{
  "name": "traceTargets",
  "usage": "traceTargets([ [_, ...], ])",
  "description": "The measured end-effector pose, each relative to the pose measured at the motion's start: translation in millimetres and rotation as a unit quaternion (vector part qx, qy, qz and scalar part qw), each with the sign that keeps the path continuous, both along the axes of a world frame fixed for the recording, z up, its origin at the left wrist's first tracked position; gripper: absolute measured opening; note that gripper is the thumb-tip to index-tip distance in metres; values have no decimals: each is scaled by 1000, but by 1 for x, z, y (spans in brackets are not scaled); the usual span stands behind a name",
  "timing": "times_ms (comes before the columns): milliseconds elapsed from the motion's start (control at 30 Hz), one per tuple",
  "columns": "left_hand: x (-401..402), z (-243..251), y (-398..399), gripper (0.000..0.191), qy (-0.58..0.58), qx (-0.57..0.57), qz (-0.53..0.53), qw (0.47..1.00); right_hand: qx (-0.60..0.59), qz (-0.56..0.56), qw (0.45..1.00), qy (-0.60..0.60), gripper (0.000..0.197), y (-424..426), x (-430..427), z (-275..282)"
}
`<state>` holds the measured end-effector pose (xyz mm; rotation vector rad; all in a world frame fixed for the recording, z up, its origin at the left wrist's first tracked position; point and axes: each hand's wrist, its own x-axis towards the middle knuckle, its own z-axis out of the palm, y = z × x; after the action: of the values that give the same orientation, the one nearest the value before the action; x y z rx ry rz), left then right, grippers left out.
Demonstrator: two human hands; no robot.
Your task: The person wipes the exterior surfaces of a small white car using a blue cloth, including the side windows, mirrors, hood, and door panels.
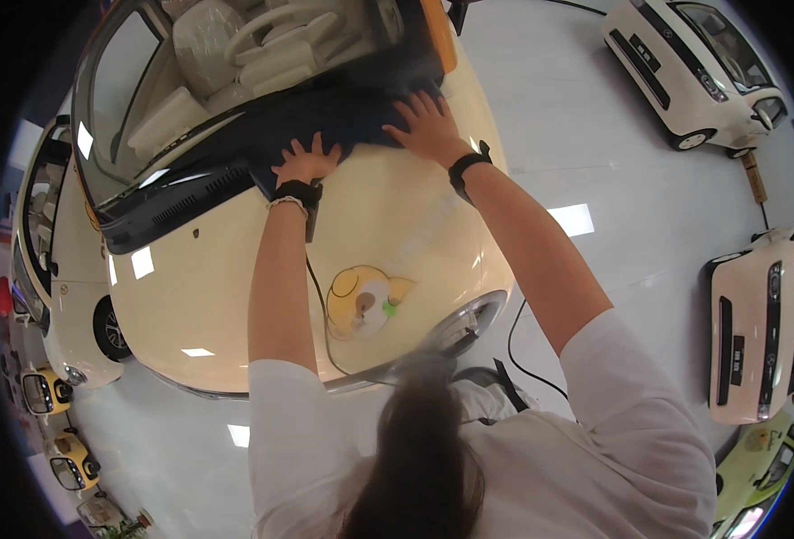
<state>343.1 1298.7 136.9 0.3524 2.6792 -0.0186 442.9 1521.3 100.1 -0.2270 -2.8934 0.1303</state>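
Observation:
A cream-coloured small car (201, 303) stands before me, with a cartoon dog's head decal (363, 303) on its bonnet. A dark blue cloth (370, 114) lies over the bonnet's rear edge, below the windscreen. My left hand (308, 162) rests on the cloth's near left part, palm down, fingers spread. Farther right, my right hand (429, 129) presses flat on the cloth near the windscreen's lower right corner, fingers apart. Both wrists wear black bands. Neither hand grips the cloth.
Through the windscreen show plastic-covered seats (205, 47) and a steering wheel. A black cable (515, 337) hangs by the headlamp (477, 320). At the right stand a white car (700, 101), a pale pink car (750, 323) and a green car (754, 465). Another cream car (76, 303) is close at the left.

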Motion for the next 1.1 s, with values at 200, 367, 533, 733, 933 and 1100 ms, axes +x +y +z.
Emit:
traceTargets([
  [200, 4, -7, 2, 78, 9, 4, 12, 1000, 16, 4, 1000, 7, 71, 6, -2, -1],
  [367, 13, -23, -7, 71, 97, 2, -7, 995, 7, 21, 1000, 10, 71, 4, -3, 4],
  [533, 49, -27, 11, 70, 176, 19, 34, 984, 0, 59, 997, 45, 70, 19, 0, -2],
  [733, 93, -34, 34, 72, 204, -24, 103, 973, -3, 122, 992, 40, 69, 38, 12, 6],
  [933, 151, -34, 63, 71, 192, -5, 161, 968, -16, 199, 978, 57, 67, 59, 33, 2],
  [1100, 205, -48, 76, 71, 216, -36, 138, 966, -23, 220, 972, 82, 65, 71, 64, -3],
])
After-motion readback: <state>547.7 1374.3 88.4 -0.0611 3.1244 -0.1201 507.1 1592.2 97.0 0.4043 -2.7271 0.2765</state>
